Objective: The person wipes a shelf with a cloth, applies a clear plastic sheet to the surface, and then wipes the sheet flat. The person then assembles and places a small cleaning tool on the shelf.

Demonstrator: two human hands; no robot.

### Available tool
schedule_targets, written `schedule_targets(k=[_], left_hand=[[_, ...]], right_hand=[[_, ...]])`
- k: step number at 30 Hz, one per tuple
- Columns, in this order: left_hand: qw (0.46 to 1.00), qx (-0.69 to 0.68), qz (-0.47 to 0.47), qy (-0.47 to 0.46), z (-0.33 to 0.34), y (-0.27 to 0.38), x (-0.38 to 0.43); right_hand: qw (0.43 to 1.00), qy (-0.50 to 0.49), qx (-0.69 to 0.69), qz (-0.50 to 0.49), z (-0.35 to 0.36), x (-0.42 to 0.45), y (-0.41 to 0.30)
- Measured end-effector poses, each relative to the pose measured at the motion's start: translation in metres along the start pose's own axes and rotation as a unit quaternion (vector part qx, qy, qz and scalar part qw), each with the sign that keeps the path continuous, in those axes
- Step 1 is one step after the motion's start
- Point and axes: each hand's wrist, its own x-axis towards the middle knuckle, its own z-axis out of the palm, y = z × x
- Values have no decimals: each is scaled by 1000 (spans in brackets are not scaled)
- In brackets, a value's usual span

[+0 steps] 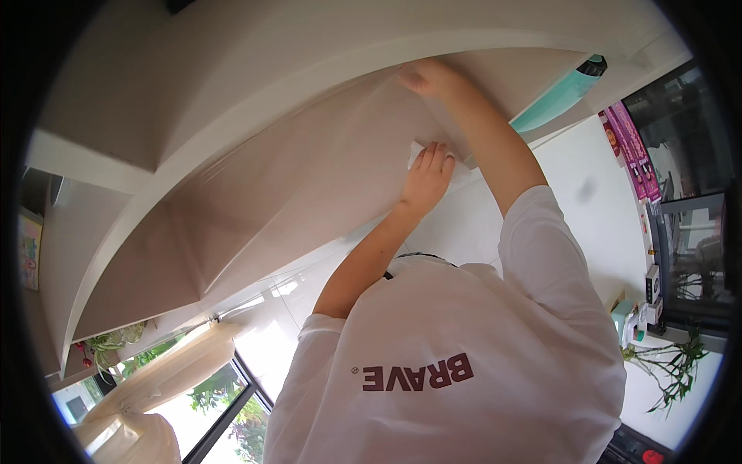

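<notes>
My left hand [430,177] rests with its fingers spread over a white tissue or cloth [415,152], flat on the pale board of a shelf compartment [324,174]. Farther in, my right hand [426,78] reaches beneath the cabinet's upper edge [278,95]. Its fingers look curled and slightly blurred close to the inner panel, and whether they grip anything is unclear. To the right of my right forearm is a teal object with a black end [559,98], partly cut off by the cabinet edge.
Pink-purple boxes [635,151] stand before a dark glossy screen or glass panel [695,243] at right. A leafy plant [675,362] is below them. At lower left, a tied cream curtain [156,383] hangs by a window; another plant [110,342] sits near the shelf end.
</notes>
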Motion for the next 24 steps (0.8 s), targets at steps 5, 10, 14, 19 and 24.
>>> schedule_targets(k=[5, 10, 14, 19, 24], left_hand=[[972, -22, -172, -160, 15, 13, -27], [934, 61, -329, -122, -50, -36, -86], [823, 297, -471, -110, -139, -97, -215], [672, 282, -679, -88, -239, -142, -318], [749, 307, -562, -170, -184, -140, -281]], right_hand=[[954, -143, -262, -38, 18, -1, -38], [960, -53, -73, 265, 19, 1, -44], [794, 93, 183, 573, 44, 22, -59], [797, 81, 187, 568, 49, 21, -60], [827, 100, 105, 543, 50, 6, -84]])
